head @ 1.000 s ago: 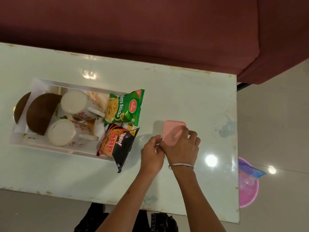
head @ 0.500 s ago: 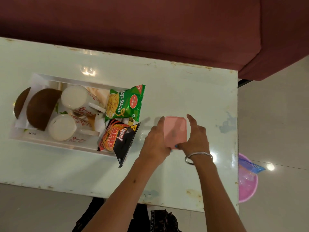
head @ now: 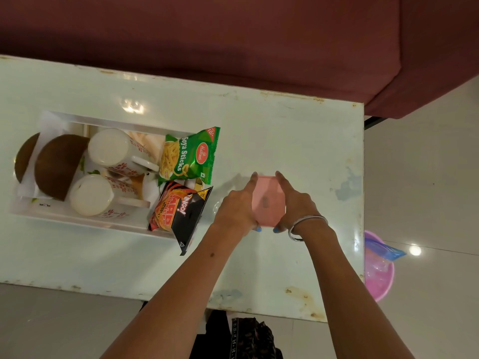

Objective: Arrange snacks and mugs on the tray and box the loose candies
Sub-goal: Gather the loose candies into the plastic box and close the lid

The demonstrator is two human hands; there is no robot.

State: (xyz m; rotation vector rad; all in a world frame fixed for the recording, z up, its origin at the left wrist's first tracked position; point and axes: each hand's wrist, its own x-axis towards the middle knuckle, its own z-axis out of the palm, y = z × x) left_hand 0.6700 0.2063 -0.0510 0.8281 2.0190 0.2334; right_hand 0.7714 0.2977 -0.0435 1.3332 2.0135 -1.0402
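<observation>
Flanking a pink box [head: 267,200], the left hand [head: 237,207] and the right hand [head: 294,206] press in on it from opposite sides, forefingers stretched along its edges and thumbs hooked under its near edge, so both are clamped on the box. It sits on the pale desk [head: 298,141] between them; whether it rests on the surface or is raised a little cannot be told. A silver bangle [head: 304,226] circles the right wrist.

Just to the outside of the left hand lies a black and orange snack packet [head: 178,213], its corner hanging over the edge of a white tray [head: 77,220]. Beyond that packet, farther from the person, a green Soya Sticks packet [head: 190,156] leans on the same end of the tray. Farther out from the left hand, inside the tray, two white mugs [head: 116,151] with a red pattern lie on their sides, and past them sit two brown bowls [head: 58,167], turned over.

Well outside the right hand, off the desk, a pink tub [head: 378,278] stands on the floor.
</observation>
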